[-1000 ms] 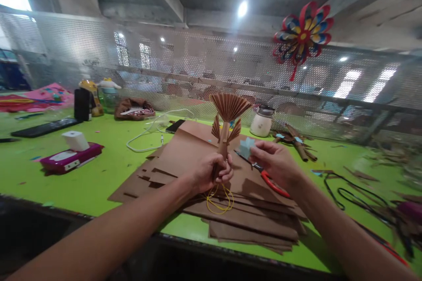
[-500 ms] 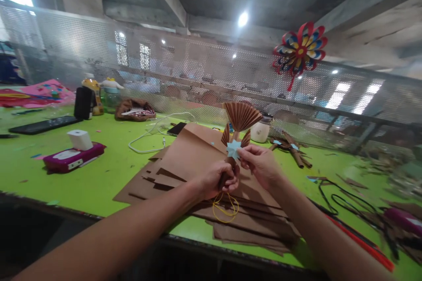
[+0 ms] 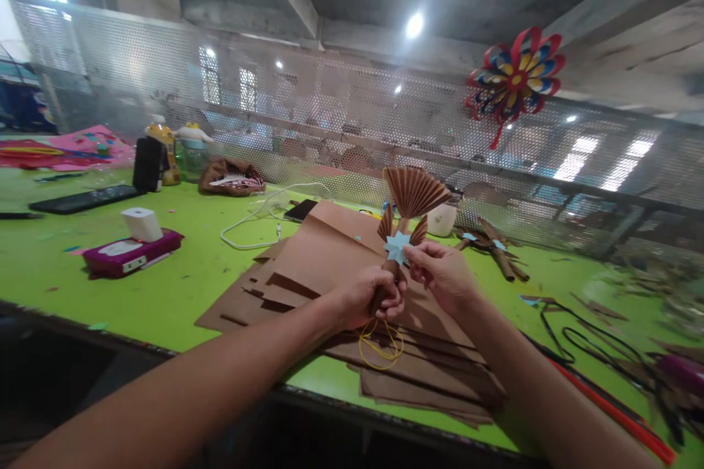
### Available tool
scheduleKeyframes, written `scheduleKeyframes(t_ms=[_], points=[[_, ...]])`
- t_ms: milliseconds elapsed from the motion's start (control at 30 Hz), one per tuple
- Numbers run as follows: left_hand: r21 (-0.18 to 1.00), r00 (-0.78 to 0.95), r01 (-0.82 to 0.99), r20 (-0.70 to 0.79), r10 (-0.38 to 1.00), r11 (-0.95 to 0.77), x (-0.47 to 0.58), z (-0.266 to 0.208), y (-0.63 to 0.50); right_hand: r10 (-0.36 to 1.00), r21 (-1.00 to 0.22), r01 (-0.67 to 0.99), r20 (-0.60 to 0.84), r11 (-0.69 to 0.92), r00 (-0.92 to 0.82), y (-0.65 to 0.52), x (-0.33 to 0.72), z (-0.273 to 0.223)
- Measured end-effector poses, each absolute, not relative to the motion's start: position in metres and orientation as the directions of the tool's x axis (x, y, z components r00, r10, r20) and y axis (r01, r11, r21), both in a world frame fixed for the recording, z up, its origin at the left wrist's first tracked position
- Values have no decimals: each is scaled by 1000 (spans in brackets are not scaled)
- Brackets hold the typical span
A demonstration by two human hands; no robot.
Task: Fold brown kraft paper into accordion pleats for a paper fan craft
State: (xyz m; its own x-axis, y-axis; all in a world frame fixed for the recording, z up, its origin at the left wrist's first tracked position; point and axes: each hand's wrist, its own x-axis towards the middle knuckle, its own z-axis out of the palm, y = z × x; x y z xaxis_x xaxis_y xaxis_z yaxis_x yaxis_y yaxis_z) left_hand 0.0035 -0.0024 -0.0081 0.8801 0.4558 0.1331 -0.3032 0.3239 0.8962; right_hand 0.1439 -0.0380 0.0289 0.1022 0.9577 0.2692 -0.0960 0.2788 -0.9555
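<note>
My left hand [image 3: 379,294] is closed around the rolled stem of a brown paper flower [image 3: 416,194], held upright over the table. Its top is a pleated fan, with two small pleated leaves lower down. A pale blue paper star [image 3: 397,247] lies against the stem between those leaves. Thumb and fingers of my right hand [image 3: 437,267] pinch the star's right edge. Below the left hand, a loop of yellow string [image 3: 381,349] hangs over a stack of brown paper sheets [image 3: 324,245].
On the green table [image 3: 181,308] a white adapter sits on a purple wipes pack [image 3: 135,253]. Bottles and a phone stand at the back left. More brown paper stems [image 3: 499,258] lie to the right, near a black cord [image 3: 583,337] and a red-orange tool [image 3: 616,410].
The view has shifted slightly, so everything appears a little further right. Both hands keep the same hold on the flower and the star.
</note>
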Motion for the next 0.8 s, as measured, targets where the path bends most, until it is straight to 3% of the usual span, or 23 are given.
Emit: scheduleKeyframes(t_ms=[800], points=[[890,904,-278,115,411,361,3,-9,-1,937,-948,101,314,301,152,-40,146,28]])
